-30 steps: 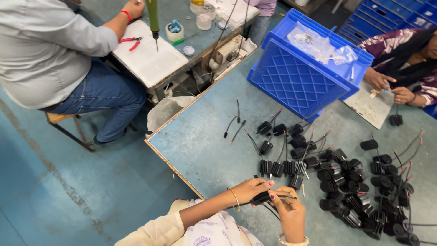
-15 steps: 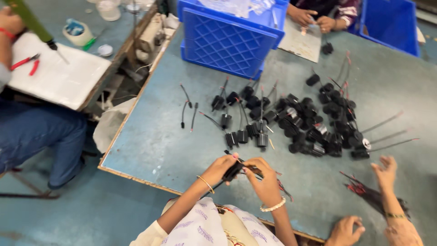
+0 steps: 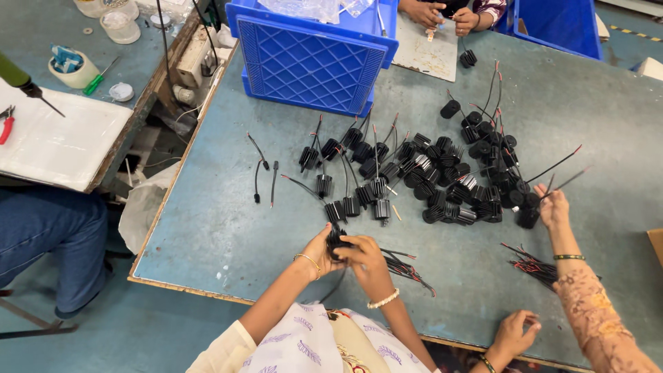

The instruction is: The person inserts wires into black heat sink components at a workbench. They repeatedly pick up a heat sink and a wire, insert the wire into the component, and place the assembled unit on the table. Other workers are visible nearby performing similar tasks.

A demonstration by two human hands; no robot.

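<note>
Both my hands meet over the near edge of the blue-grey table (image 3: 228, 228). My left hand (image 3: 319, 250) and my right hand (image 3: 364, 260) together grip one small black finned part (image 3: 337, 240) with a thin wire hanging from it. A bundle of red and black wires (image 3: 404, 264) lies just right of my right hand. Beyond my hands spreads a big heap of the same black finned parts (image 3: 442, 176), many with wires sticking up.
A co-worker's hand (image 3: 554, 207) on the right reaches into the heap; another wire bundle (image 3: 532, 264) lies beside that arm. A blue crate (image 3: 311, 52) stands at the back. Loose black wires (image 3: 266, 169) lie left. A second bench (image 3: 62, 138) holds a white board.
The view has swung so the table sits more centred and closer. My hands still hold the black part between them. The co-worker's hand has moved up into the heap.
</note>
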